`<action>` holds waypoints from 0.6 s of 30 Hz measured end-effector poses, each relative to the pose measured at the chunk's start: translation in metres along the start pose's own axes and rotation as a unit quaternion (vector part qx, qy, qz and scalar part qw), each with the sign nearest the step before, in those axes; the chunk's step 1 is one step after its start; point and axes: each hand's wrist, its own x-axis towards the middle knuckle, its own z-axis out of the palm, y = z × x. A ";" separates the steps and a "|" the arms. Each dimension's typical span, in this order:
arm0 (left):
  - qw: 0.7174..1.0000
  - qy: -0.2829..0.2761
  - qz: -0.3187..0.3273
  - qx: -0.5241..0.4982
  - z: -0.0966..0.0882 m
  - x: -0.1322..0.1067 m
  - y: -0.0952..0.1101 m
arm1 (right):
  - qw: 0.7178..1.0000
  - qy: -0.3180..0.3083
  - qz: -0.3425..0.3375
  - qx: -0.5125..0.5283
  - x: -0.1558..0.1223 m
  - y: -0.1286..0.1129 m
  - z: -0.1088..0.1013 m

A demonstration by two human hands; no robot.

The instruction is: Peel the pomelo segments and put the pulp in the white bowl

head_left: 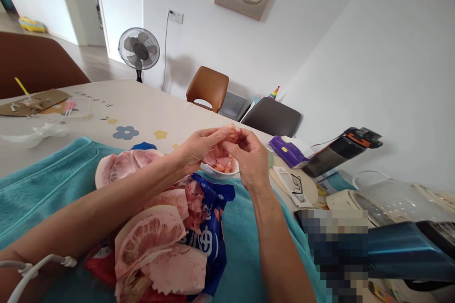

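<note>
Pink pulp point(232, 133) apparently between fingertips point(223, 132)

Beyond your fingers point(250, 138) you see a tan chair point(209, 82) and, farther left, a fan point(140, 50); right of your fingers lie a purple pack point(288, 152) and eyeglasses point(297, 188).

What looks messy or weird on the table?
Nothing looks plainly spilled. The messiest bits are the torn fruit rinds heaped on a blue bag, with ragged edges, and a crumpled white thing, maybe tissue or plastic, lying loose on the table at the picture's left.
</note>
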 end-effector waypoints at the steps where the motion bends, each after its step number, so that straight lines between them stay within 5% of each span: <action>1: 1.000 -0.004 -0.002 -0.003 0.000 0.000 0.000 | 1.000 -0.002 0.004 0.001 0.000 0.000 -0.001; 11: 0.998 0.013 -0.032 -0.049 0.000 0.003 -0.002 | 0.996 0.040 0.010 -0.085 -0.003 0.008 0.006; 18: 0.998 0.052 -0.039 0.016 -0.008 0.008 -0.001 | 0.997 -0.007 0.051 -0.051 -0.001 0.008 0.007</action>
